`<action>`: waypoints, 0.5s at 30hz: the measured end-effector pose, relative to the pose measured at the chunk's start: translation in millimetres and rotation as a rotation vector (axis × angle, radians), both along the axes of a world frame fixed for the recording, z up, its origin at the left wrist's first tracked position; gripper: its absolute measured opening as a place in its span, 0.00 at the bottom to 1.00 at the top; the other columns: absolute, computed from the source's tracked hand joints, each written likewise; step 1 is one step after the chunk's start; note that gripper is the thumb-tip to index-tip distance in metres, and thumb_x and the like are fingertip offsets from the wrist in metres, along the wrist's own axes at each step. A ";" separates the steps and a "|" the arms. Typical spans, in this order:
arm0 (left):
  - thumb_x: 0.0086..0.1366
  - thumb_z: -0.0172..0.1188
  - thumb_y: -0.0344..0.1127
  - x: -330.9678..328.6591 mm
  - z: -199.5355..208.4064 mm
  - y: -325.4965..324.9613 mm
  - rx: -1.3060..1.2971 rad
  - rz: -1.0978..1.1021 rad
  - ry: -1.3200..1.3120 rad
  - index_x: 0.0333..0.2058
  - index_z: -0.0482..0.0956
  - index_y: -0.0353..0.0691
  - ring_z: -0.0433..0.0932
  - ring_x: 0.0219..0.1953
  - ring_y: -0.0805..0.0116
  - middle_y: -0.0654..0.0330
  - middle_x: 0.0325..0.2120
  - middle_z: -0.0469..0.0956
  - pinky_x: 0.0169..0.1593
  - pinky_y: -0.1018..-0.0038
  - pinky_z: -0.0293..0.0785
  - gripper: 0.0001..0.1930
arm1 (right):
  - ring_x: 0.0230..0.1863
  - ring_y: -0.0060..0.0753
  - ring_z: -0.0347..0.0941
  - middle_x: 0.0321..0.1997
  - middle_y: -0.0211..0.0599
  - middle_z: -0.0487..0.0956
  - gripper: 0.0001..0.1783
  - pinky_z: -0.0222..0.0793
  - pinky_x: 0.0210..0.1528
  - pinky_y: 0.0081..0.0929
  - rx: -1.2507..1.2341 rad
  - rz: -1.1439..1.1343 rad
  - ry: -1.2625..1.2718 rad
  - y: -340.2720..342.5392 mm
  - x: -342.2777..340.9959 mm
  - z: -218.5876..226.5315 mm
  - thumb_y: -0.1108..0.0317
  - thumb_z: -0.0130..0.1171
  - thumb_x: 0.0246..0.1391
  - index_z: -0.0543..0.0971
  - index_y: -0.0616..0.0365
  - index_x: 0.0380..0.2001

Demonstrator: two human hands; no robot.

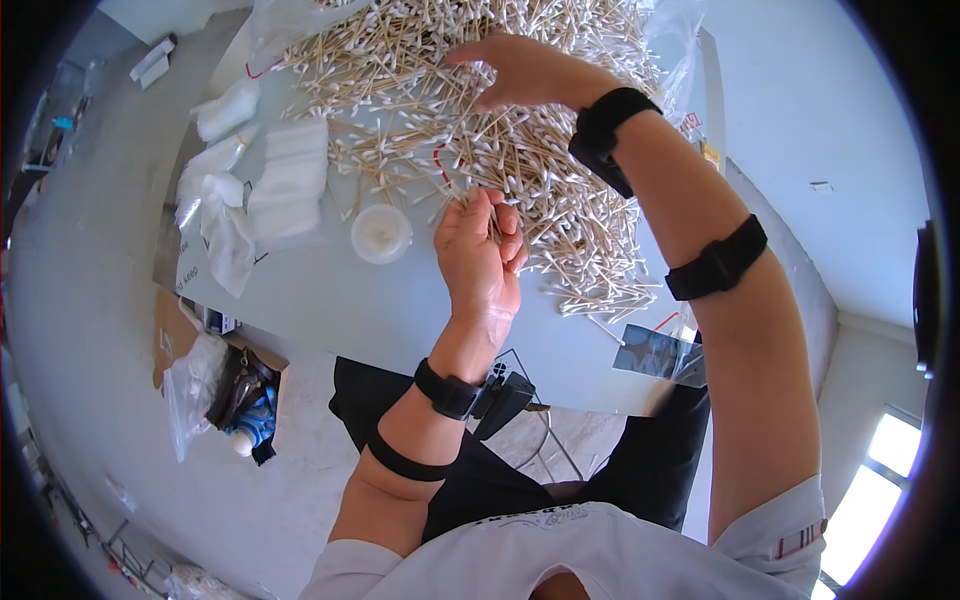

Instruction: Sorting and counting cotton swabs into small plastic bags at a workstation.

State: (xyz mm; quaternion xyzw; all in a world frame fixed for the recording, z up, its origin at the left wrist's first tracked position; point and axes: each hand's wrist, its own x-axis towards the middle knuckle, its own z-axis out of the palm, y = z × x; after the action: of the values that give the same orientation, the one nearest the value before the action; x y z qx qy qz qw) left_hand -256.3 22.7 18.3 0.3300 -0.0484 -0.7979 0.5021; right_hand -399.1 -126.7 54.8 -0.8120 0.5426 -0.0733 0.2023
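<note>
A large heap of cotton swabs [585,215] with wooden sticks and white tips covers the far and middle part of the table. At the near left edge of the heap, my left hand [475,255] is closed with its fingers curled around a few cotton swabs; some sticks show between the thumb and fingers. Farther off, my right hand [540,72] reaches over the heap from the right. Its thumb and fingers are spread apart, with nothing visible between them. A small round whitish tub [381,234] stands left of my left hand.
Left on the table [330,290] lie a stack of filled clear packs [290,185] and crumpled plastic bags [227,225]. Clear plastic sheeting [680,60] edges the heap. A dark flat packet [650,355] lies at the near right. An open carton [285,385] with bags stands below the table's left side.
</note>
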 end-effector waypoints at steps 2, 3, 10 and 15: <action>0.67 0.46 0.37 0.8 -1.5 0.7 -0.004 -0.005 0.005 0.30 0.68 0.42 0.58 0.13 0.79 0.64 0.17 0.66 0.16 0.81 0.52 0.08 | 0.50 0.45 0.68 0.43 0.45 0.75 0.23 0.64 0.52 0.34 -0.128 -0.008 0.067 -0.8 10.0 -12.8 0.72 0.60 0.40 0.75 0.51 0.45; 0.67 0.46 0.38 0.4 -2.0 0.5 -0.010 -0.014 0.011 0.31 0.68 0.41 0.58 0.14 0.78 0.63 0.18 0.66 0.16 0.81 0.53 0.08 | 0.47 0.46 0.70 0.39 0.46 0.76 0.19 0.66 0.48 0.35 -0.258 -0.018 0.135 -0.9 12.7 -18.2 0.71 0.60 0.40 0.77 0.53 0.40; 0.67 0.46 0.38 0.3 0.6 0.1 -0.019 -0.014 -0.005 0.30 0.68 0.41 0.58 0.14 0.78 0.64 0.18 0.66 0.16 0.81 0.52 0.09 | 0.23 0.24 0.68 0.21 0.32 0.75 0.08 0.64 0.28 0.22 -0.063 -0.128 -0.218 16.3 -20.5 14.4 0.70 0.59 0.42 0.77 0.60 0.28; 0.67 0.46 0.37 -1.4 -1.3 0.5 -0.007 -0.018 -0.002 0.30 0.66 0.42 0.58 0.12 0.80 0.65 0.17 0.67 0.16 0.82 0.51 0.08 | 0.25 0.15 0.71 0.24 0.28 0.78 0.09 0.65 0.27 0.14 0.144 -0.274 -0.488 40.8 -46.7 28.0 0.70 0.58 0.48 0.78 0.58 0.34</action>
State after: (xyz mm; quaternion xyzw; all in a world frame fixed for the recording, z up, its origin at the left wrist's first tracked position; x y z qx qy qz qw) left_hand -257.7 23.3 17.0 0.3289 -0.0546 -0.8017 0.4961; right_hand -445.8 -85.9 82.8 -0.6729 0.5864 -0.2544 0.3722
